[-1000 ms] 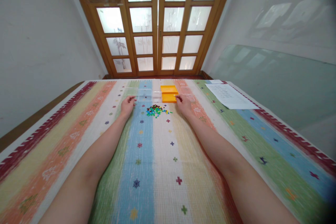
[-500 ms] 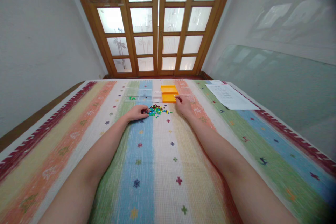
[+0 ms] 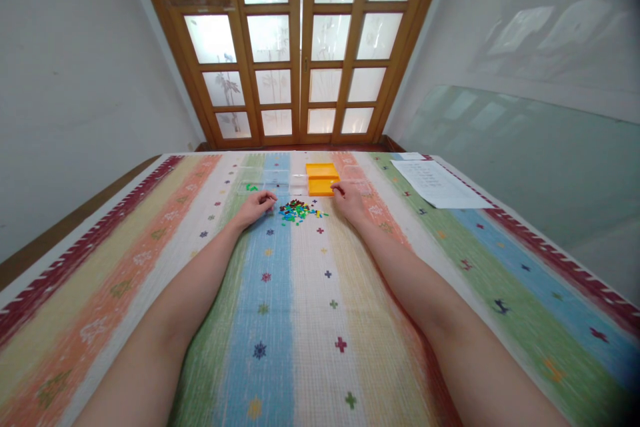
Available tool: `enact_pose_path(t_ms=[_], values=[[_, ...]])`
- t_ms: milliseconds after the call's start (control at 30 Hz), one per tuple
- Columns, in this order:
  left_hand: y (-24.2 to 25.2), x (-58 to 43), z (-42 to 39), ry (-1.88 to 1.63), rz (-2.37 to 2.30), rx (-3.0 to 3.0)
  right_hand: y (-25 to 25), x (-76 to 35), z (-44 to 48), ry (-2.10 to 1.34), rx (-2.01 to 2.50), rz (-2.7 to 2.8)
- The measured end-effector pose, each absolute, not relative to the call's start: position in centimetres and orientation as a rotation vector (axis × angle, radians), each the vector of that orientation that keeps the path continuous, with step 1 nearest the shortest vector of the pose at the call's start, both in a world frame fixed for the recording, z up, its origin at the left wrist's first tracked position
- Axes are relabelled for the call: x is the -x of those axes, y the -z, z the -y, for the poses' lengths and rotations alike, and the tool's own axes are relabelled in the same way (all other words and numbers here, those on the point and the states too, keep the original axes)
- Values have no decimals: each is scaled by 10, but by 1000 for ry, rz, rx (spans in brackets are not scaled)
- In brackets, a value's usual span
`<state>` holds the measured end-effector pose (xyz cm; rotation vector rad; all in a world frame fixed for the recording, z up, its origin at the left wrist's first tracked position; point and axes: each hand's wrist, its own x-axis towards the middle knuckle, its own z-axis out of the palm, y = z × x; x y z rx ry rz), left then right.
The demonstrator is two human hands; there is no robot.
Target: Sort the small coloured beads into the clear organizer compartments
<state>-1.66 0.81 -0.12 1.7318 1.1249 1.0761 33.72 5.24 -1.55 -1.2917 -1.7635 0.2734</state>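
Observation:
A small heap of tiny coloured pieces (image 3: 297, 211) lies on the striped tablecloth (image 3: 300, 293) far out in front of me. My left hand (image 3: 257, 205) rests just left of the heap with its fingers curled together in a pinch; what they hold is too small to make out. My right hand (image 3: 346, 199) sits right of the heap, fingers closed, touching the near corner of an orange tray (image 3: 321, 179). A clear compartment tray (image 3: 273, 184) with a few green pieces (image 3: 251, 187) stands behind the left hand.
A printed sheet of paper (image 3: 437, 183) lies at the far right of the table. A glass panel (image 3: 530, 160) leans along the right wall. Wooden glazed doors (image 3: 300, 47) stand beyond the table's far edge.
My left hand went from the clear tray down to the heap, then drew back a little toward the tray. The right hand has stayed by the orange tray.

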Motion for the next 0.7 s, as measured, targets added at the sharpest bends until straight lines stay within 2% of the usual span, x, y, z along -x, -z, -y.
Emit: enact_pose_path(t_ms=[167,400,700], values=[[6,22,-17,-1318,-1220,-1515,2,-331,-38,-153,1213,1936],[9,38,-27,-1617,-1366,-1238,-21,-288,4,-51,759,2544],[11,45,-33,-1666,-1380,-1132,-21,-282,10,-98,708,2692]])
